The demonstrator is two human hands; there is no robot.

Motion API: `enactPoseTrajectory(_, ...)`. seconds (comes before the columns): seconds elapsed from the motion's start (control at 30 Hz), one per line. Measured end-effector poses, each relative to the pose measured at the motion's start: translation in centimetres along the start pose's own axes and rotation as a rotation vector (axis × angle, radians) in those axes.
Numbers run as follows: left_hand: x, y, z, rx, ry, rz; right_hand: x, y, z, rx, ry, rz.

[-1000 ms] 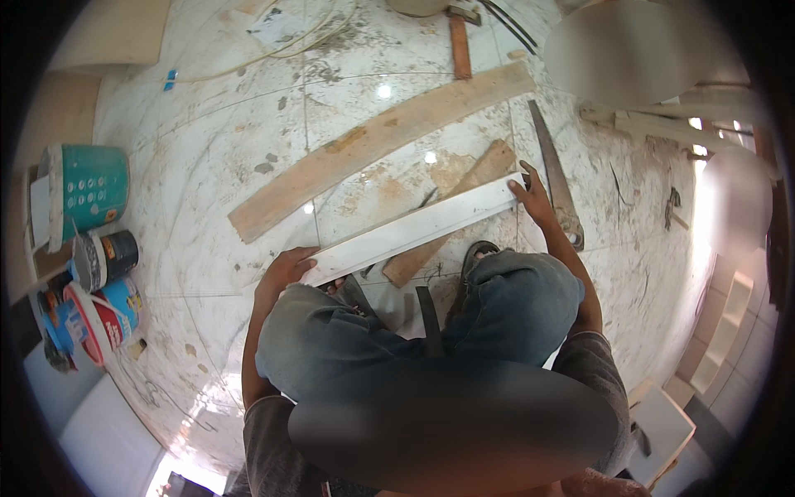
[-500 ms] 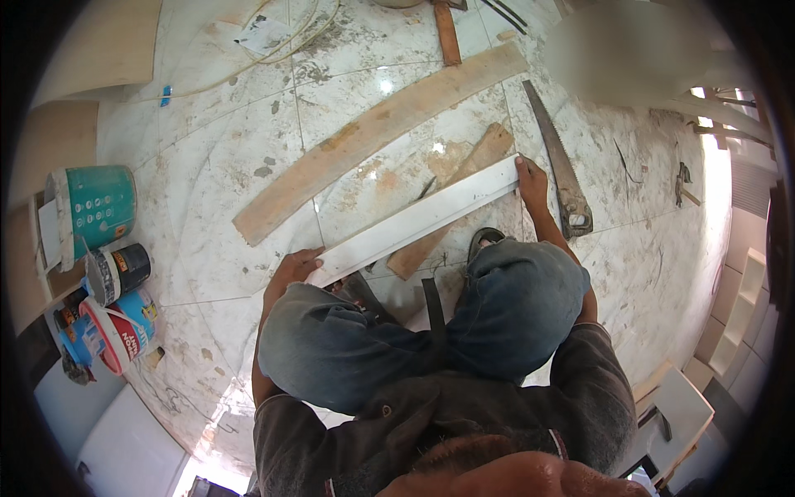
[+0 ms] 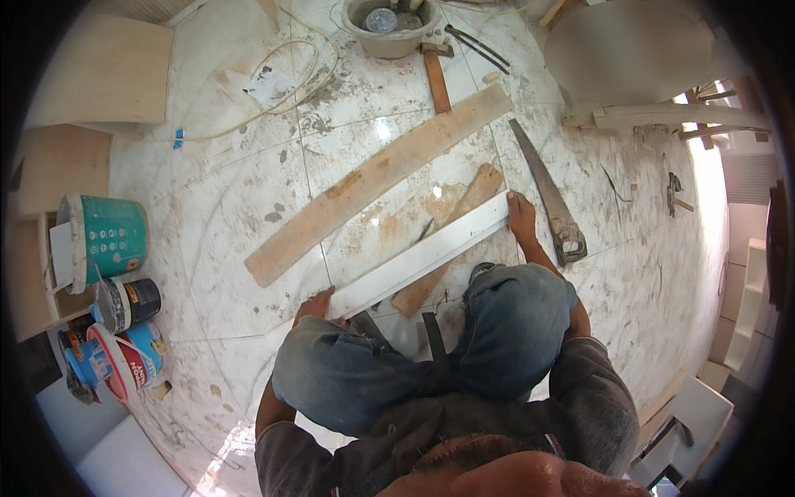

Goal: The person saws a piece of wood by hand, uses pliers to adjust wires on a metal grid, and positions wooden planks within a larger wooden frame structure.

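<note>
A long white board [image 3: 422,257] slants in front of my knees, its right end farther away. My left hand [image 3: 315,306] grips its near left end, partly hidden by my knee. My right hand [image 3: 521,216] is closed around the far right end. Under the white board a short brown wooden plank [image 3: 480,186] crosses at an angle. Beyond lies a longer, wider wooden plank [image 3: 373,178] on the floor. A handsaw [image 3: 546,186] rests just right of my right hand, its handle toward me.
A hammer [image 3: 436,79] lies beyond the long plank, beside a bucket [image 3: 389,37] and long-handled pincers [image 3: 476,47]. Paint buckets [image 3: 108,240] line the left side. A cable [image 3: 240,124] loops at the far left. Another hammer [image 3: 677,195] lies at the right.
The view has tilted farther ahead, so floor things sit lower and the far bucket shows more. Both hands keep hold of the white board.
</note>
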State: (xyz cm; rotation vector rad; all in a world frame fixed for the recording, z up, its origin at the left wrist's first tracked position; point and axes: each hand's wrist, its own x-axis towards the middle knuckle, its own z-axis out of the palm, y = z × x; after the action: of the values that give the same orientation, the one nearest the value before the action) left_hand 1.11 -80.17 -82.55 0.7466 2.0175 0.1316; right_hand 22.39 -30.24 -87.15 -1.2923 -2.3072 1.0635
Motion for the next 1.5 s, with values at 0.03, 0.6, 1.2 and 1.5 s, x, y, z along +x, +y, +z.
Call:
enactPoseTrajectory(0.03, 0.2, -0.4, 0.5, 0.037, 0.042, 0.023, 0.3, 0.0, 0.3, 0.003, 0.001, 0.006)
enactPoseTrajectory(0.6, -0.5, 0.0, -3.8, -0.360, 0.096, 0.170, 6.6, -7.7, -3.1, 0.284, -0.402, -0.031)
enactPoseTrajectory(1.2, 2.4, -2.1, -7.4, -0.298, 0.313, 0.253, 13.8, -9.2, -2.2, 0.194, -0.720, -0.157)
enactPoseTrajectory(1.5, 7.1, -3.4, -10.6, -0.283, 0.255, 0.147, 16.6, -7.0, 4.1, 0.046, -0.423, -0.254)
